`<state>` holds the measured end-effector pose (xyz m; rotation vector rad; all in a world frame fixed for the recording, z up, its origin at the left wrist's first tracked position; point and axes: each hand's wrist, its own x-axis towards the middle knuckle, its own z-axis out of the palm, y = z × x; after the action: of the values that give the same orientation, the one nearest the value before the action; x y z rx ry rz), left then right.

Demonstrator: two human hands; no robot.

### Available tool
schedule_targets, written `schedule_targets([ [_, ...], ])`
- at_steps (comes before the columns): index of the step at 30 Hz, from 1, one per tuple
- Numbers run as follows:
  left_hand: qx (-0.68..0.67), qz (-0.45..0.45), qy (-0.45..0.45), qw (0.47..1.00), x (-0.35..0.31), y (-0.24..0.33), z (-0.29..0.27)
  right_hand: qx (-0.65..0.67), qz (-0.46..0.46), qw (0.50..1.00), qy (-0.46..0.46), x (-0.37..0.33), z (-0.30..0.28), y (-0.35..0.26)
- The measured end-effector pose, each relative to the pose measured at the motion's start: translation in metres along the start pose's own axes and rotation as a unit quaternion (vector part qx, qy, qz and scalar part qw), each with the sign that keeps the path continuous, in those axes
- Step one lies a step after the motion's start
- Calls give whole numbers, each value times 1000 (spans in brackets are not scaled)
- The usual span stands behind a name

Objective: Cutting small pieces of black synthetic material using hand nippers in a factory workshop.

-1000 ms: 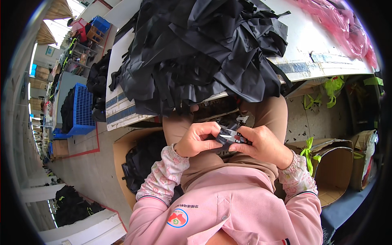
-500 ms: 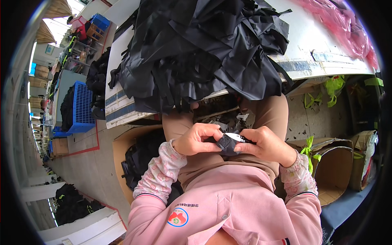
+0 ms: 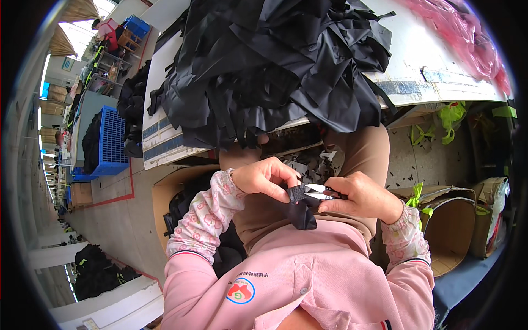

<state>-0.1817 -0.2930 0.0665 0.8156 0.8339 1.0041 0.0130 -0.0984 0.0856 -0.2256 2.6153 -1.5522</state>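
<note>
Over my lap, my left hand pinches a small black fabric piece between thumb and fingers. A textured patch shows on the piece near my fingertips, and its smooth end hangs down toward my shirt. My right hand is closed around a pair of thread snips with silver blades and a dark handle. The blades point left and meet the edge of the textured patch; whether they are cutting into it, I cannot tell. Just beyond my knees, a big heap of black fabric pieces covers much of the table.
The white table has a worn, taped front edge. Pink plastic sheeting lies at its right. Cardboard boxes stand right of me, and another open carton with black items sits left. A blue crate is farther left. Scraps litter the floor.
The black piece has turned, and its smooth end now hangs down. My left hand has shifted slightly left, and the snips' blades now point at the textured patch.
</note>
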Motion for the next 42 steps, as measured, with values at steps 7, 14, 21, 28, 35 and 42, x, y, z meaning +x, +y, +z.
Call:
schedule_targets([
  [7, -1, -18, -14, 1000, 1, -4, -1, -14, -13, 1000, -7, -2, 3, 6],
  [14, 7, -46, -55, 997, 6, -5, -3, -44, -41, 998, -29, 2, 5, 7],
  [21, 49, -50, -99, 993, 13, -6, -2, -51, -72, 995, -46, 9, 6, 3],
  [28, 57, -52, -113, 991, 13, -7, 1, -64, -67, 993, -70, 8, 5, 5],
  [35, 52, -79, -123, 988, 15, -9, 1, -46, -69, 991, -101, 15, 3, -3],
  [42, 40, -60, -74, 995, 11, -9, 4, -9, -51, 995, -86, 11, -1, 12],
])
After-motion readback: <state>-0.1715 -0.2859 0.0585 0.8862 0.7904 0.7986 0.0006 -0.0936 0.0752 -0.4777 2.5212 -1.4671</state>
